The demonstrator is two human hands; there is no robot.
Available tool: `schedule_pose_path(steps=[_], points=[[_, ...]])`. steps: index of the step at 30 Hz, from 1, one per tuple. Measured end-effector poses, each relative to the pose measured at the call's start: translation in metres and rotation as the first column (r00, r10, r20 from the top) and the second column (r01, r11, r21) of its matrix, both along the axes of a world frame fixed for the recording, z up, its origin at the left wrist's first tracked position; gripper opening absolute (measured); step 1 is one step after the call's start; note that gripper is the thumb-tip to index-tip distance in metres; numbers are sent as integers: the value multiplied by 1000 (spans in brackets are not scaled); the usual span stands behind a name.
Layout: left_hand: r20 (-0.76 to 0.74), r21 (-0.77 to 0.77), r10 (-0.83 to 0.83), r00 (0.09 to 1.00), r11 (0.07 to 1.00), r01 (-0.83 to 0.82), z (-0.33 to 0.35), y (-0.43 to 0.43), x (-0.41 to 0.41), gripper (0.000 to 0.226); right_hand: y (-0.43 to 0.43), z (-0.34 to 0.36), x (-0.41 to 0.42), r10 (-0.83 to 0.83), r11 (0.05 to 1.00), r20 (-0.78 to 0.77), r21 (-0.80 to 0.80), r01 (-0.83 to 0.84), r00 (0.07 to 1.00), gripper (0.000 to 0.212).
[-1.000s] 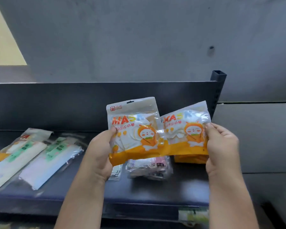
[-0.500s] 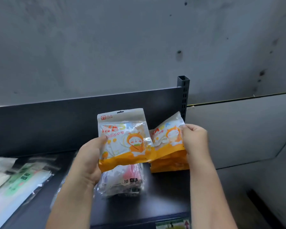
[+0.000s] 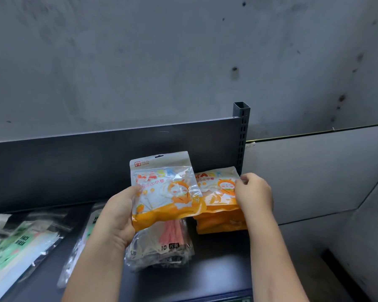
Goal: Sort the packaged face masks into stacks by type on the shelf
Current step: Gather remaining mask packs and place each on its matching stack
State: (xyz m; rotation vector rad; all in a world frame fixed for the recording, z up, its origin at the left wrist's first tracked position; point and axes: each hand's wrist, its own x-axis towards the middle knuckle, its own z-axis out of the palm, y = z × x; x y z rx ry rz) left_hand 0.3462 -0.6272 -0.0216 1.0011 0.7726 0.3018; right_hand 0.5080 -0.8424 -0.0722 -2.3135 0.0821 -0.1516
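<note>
Orange pack one (image 3: 164, 188): clear-fronted pouch with white masks inside. My left hand (image 3: 118, 216) grips its lower left edge, thumb on the front and fingers curled behind, and holds it upright above the shelf (image 3: 216, 277).
Pack two (image 3: 216, 188): same type. It lies on the orange stack (image 3: 220, 223) at the shelf's right end, and my right hand (image 3: 254, 192) pinches its right edge with curled fingers.
Orange stack: more pouches of that type lie under pack two. I cannot count the layers.
Clear pile (image 3: 162, 249): sits on the shelf below pack one, with pink and dark masks inside and "10" printed on the front.
Green packs (image 3: 20, 247): two long flat ones at the left, printed FACE MASK, blurred and partly out of view.
Long pack (image 3: 83, 240): one more, beside my left forearm.
Count: two orange packs in hand, one per hand.
Change: half a second ago pack two was tilted up above the orange stack, and now it is down on top of it. Pack one stays in my left hand.
</note>
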Motion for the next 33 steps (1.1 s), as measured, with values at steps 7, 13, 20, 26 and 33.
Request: schedule_pose_path(steps=[7, 13, 20, 26, 33], points=[[-27, 143, -3, 1000, 990, 7, -9, -16, 24, 25, -1, 10, -21, 24, 990, 264, 126, -60, 964, 28], [-32, 262, -31, 999, 964, 38, -9, -53, 54, 26, -3, 27, -32, 284, 602, 99, 756, -258, 954, 30], [-21, 368, 10, 1000, 930, -2, -18, -78, 73, 35, -27, 27, -29, 290, 623, 99, 735, -267, 952, 50], [19, 419, 11, 1000, 908, -18, -22, -90, 76, 29, -27, 16, -27, 416, 808, 0, 459, -370, 909, 54], [-33, 466, -140, 990, 874, 139, -27, -95, 78, 33, -19, 5, -24, 326, 898, 26, 303, -318, 945, 50]])
